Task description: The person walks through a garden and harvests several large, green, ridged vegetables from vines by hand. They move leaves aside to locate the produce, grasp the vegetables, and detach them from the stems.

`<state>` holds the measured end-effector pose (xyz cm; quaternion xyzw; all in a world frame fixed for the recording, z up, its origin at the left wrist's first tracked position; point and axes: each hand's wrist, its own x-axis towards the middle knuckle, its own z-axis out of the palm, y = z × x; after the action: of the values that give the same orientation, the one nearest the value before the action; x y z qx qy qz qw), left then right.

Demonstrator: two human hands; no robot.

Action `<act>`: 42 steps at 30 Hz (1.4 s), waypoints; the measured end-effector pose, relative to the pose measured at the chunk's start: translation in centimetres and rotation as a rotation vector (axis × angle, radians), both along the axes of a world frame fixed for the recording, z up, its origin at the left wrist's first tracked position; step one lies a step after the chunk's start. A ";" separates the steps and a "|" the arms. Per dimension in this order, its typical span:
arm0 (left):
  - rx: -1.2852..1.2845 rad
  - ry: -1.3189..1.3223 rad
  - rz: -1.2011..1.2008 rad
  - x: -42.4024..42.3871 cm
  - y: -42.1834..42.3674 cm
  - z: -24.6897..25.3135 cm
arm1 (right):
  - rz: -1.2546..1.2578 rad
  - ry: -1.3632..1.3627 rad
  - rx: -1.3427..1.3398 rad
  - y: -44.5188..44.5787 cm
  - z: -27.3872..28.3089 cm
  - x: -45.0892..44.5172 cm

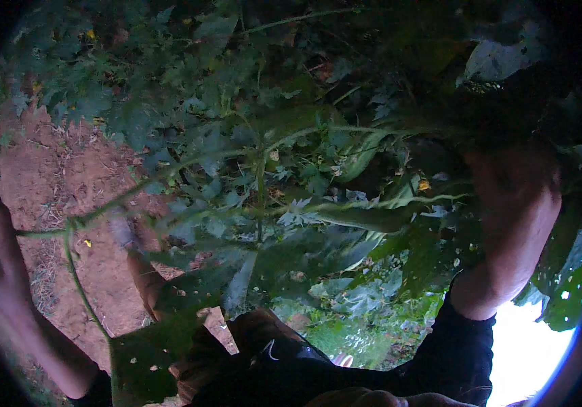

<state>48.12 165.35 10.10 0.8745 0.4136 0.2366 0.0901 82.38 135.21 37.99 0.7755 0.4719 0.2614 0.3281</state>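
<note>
A long green vine stem (133, 191) runs across the view in front of me, with tendrils and broad leaves hanging from it. My left hand (3, 254) is at the far left edge, its fingers around or beside the stem's end; whether it grips the stem cannot be told. My right hand (512, 173) reaches up into dark foliage at the right, where its fingers are hidden in shadow. A broad leaf (153, 351) with small holes hangs from a side stalk, near my left forearm. Slender green pods or gourds (367, 219) show blurred among the leaves in the middle.
Bare reddish soil (92, 178) lies below at the left. Low leafy plants (184, 91) with a few yellow flowers cover the ground at the top. Large leaves (565, 295) and bright sky stand at the lower right. My leg and foot show beneath the vine.
</note>
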 end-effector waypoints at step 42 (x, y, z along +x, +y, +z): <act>-1.179 -0.880 -0.094 10.4 -8.8 6.6 | 0.532 1.198 0.613 9.3 -0.1 -8.9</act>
<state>58.51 156.51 16.70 0.5219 0.3599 0.2997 0.7129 73.49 144.50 37.86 0.7015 0.6490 -0.0168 -0.2940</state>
